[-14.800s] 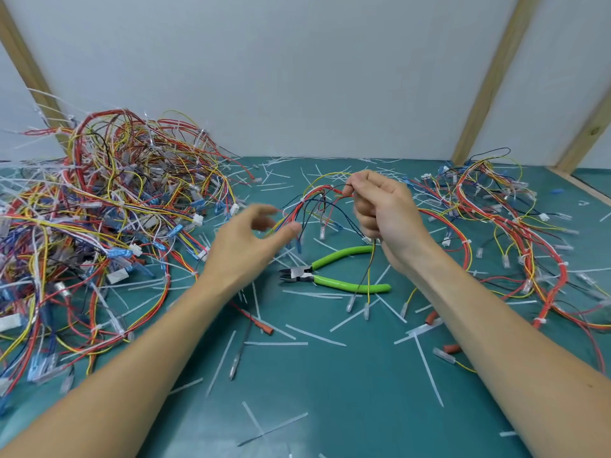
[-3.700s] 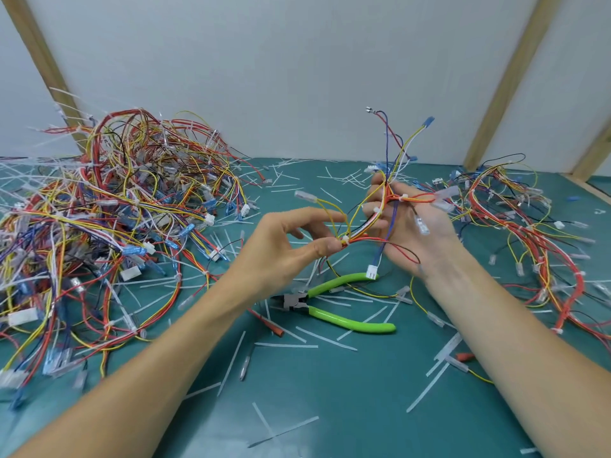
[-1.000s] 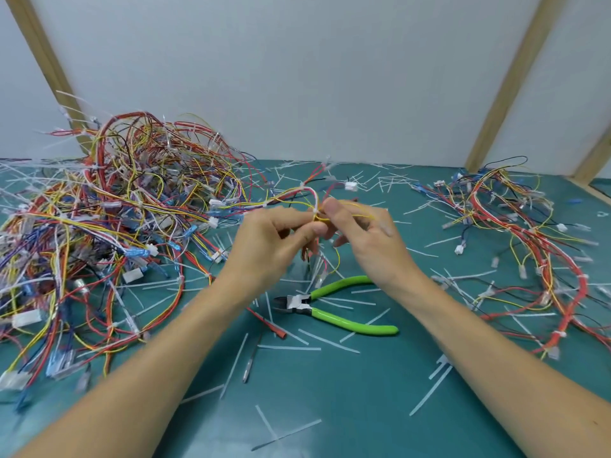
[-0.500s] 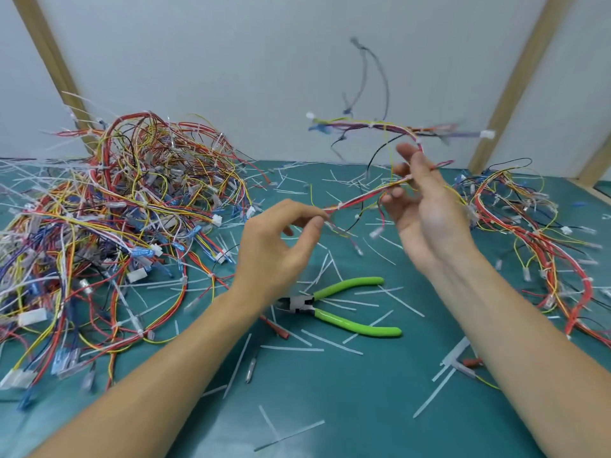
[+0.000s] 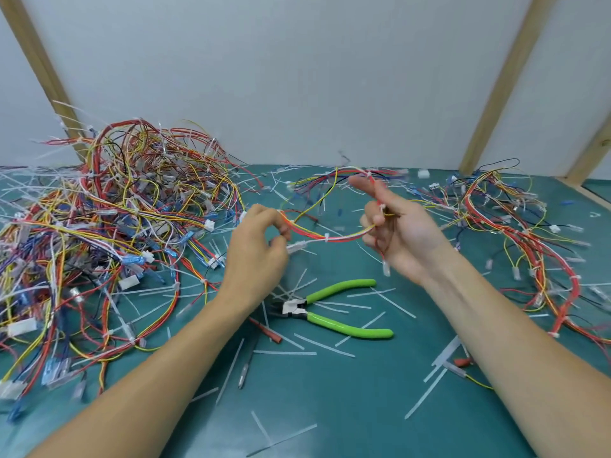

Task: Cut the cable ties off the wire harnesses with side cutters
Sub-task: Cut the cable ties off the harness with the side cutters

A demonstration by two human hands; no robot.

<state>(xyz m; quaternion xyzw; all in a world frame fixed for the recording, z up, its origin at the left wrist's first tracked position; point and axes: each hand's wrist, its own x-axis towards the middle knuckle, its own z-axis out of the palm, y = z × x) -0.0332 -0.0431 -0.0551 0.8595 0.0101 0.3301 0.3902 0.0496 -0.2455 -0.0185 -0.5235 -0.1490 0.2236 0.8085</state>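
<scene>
The left hand [image 5: 256, 249] pinches one end of a wire harness [image 5: 325, 234] between thumb and curled fingers, and the right hand [image 5: 401, 233] grips the other end, its index finger pointing up and the lower fingers curled round the wires. Between the two grips the bundle sags in a shallow arc of red, yellow and white strands, and a white cable tie [image 5: 326, 238] sits near the middle of that span. More of the same harness loops up and behind the right hand, blurred, with a further tie close to that hand's fingers.

Half a second earlier the right hand was raised high, with the harness flung up in front of the wall; now it has come down and the bundle is drawn out level between the hands. A second ago both hands were bunched together over the same wires. The harness therefore appears to have been pulled free and spread out, leaving the tie exposed for cutting.

Directly below the stretched span, the green-handled side cutters [image 5: 334, 309] lie on the teal mat [image 5: 330, 408], handles splayed and held by neither hand, in the same spot as before. Left of the left hand rises the large heap of harnesses [image 5: 109, 219] waiting to be done. To the right of the right hand lies a flatter spread of harnesses [image 5: 515, 233]. Cut tie offcuts [image 5: 325, 345] litter the mat around the cutters. The likely next step is for one hand to let go and pick up the cutters.
</scene>
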